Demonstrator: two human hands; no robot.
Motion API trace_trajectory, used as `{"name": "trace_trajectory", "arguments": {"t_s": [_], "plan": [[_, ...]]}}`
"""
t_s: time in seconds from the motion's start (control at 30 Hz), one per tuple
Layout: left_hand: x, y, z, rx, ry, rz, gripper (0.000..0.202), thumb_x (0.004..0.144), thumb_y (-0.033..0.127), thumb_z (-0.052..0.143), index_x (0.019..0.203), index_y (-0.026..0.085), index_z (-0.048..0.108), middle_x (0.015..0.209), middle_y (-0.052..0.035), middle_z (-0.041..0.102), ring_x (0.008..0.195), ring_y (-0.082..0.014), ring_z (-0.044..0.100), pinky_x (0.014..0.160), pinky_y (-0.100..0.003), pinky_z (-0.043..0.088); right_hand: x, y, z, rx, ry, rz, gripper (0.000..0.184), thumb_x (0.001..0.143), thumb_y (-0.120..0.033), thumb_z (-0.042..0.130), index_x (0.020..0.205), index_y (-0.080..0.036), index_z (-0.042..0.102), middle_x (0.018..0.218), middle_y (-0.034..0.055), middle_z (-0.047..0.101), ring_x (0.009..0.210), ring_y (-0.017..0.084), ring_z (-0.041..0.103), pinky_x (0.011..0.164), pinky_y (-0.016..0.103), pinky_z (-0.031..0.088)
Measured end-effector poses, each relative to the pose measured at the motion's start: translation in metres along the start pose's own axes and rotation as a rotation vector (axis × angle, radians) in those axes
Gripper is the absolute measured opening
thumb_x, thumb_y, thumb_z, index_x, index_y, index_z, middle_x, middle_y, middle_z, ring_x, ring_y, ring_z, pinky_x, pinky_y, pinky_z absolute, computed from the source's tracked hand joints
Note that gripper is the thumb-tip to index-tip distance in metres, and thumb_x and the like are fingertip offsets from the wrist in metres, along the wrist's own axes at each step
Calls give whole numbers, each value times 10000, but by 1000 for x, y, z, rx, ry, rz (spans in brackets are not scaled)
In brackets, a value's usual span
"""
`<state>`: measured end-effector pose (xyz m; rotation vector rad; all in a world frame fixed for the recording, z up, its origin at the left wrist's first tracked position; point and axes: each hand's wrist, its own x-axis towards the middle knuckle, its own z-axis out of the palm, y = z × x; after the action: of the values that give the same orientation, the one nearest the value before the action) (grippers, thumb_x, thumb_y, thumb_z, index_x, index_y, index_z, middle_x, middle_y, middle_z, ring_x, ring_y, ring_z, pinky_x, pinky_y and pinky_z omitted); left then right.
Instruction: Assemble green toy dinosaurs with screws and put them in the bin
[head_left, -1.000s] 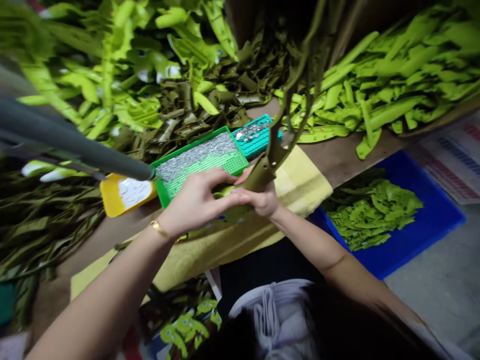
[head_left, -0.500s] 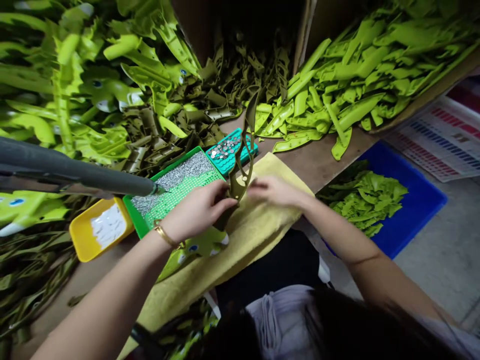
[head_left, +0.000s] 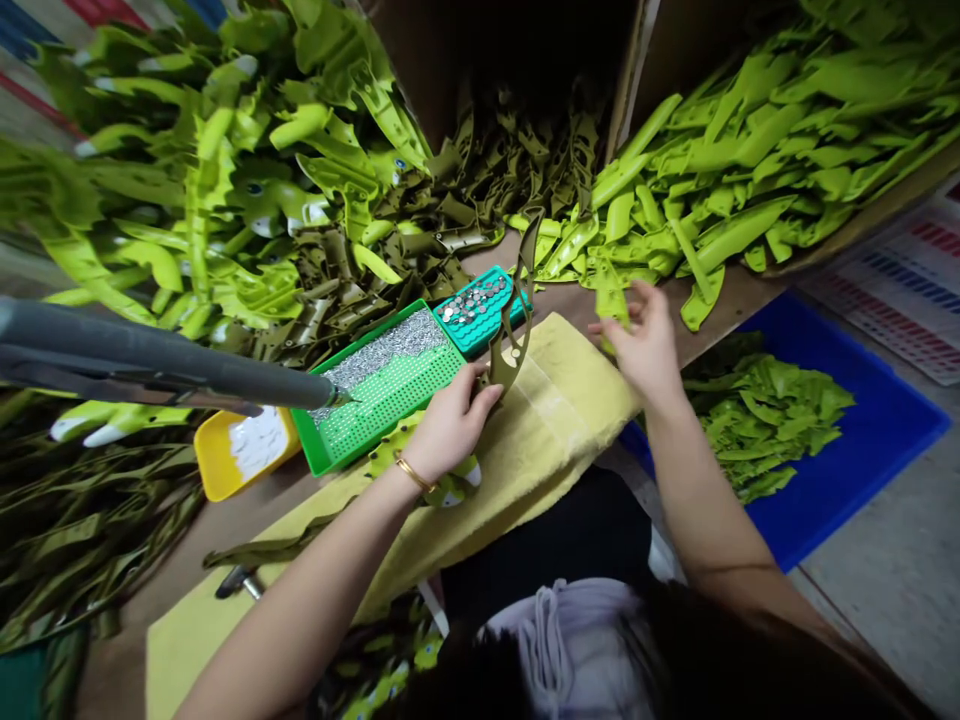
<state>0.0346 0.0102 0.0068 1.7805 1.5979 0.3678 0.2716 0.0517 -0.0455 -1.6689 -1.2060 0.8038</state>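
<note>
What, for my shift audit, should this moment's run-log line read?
left hand: holds olive-green plastic piece | right hand: open, beside lime-green plastic pieces | nearby: green tray of metal studs

A blue plastic bin (head_left: 877, 440) heaped with lime-green plastic pieces (head_left: 765, 420) sat at four o'clock, a printed colour-bar sheet (head_left: 892, 270) at three o'clock, a small yellow tray (head_left: 214, 470) of white bits (head_left: 259, 442) at eight o'clock, and a long grey tube (head_left: 150, 360) reached in from nine o'clock.
</note>
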Motion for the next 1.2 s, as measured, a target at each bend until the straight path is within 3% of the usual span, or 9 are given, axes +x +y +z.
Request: {"name": "trace_trajectory", "arguments": {"t_s": [0.17,0.27,0.37,0.5,0.77,0.9,1.0,1.1,1.2], "plan": [[-7,12,5,-72,23,35,518,922,377,478,1378,143,404,831,-66,666,774,-232,655,788,-414,522,-36,-17,54,594,-116,200,209,794,-335,540,957,-220,479,888,-7,622,617,78,610,521,203,457],[-10,16,4,-112,4,52,622,932,353,472,1486,157,270,767,-28,648,682,-201,636,747,-386,529,-47,-30,75,796,-197,304,354,824,-551,490,926,-215,539,833,12,655,709,115,639,572,218,490],[-12,15,3,-97,5,72,621,931,342,481,1499,171,296,937,-67,697,825,-212,673,844,-388,530,-51,-38,84,922,-256,407,509,863,-642,353,1033,-214,568,955,57,706,966,177,670,743,290,559],[-11,9,1,-96,46,129,590,928,312,484,1488,172,357,1310,-109,628,1181,-254,606,1003,-379,487,-52,-42,87,1043,-346,381,448,896,-543,353,1148,-232,554,1172,40,692,1146,164,620,915,334,550],[-2,-3,-10,-95,-80,121,611,928,327,493,1496,146,357,1496,-89,458,1328,-259,501,1118,-381,398,-56,-43,82,996,-497,324,439,917,-533,344,1188,-241,531,1254,44,654,1144,171,615,967,383,529],[-3,-9,-8,-37,-34,133,612,938,335,485,1505,156,343,1440,-92,529,1278,-265,548,1094,-377,413,-60,-33,75,645,-479,188,441,861,-596,474,1136,-254,527,1155,40,667,1131,182,605,996,385,492],[-6,-11,-2,49,3,153,624,945,325,470,1526,177,296,1370,-104,595,1200,-271,605,1035,-378,453,-60,-25,71,318,-494,88,366,795,-561,613,958,-240,547,933,38,673,916,198,651,908,398,520],[-9,-11,5,91,21,172,640,943,320,469,1535,182,268,1295,-122,644,1119,-272,648,976,-375,481,-66,-23,75,356,-473,61,304,824,-528,588,944,-260,511,876,10,667,745,169,649,787,380,553],[-10,-12,6,81,35,179,639,938,327,461,1532,187,270,1230,-118,674,1084,-262,661,955,-368,487,-76,-23,83,399,-394,50,269,843,-518,559,998,-305,500,885,-31,674,743,144,662,748,340,559]]}}
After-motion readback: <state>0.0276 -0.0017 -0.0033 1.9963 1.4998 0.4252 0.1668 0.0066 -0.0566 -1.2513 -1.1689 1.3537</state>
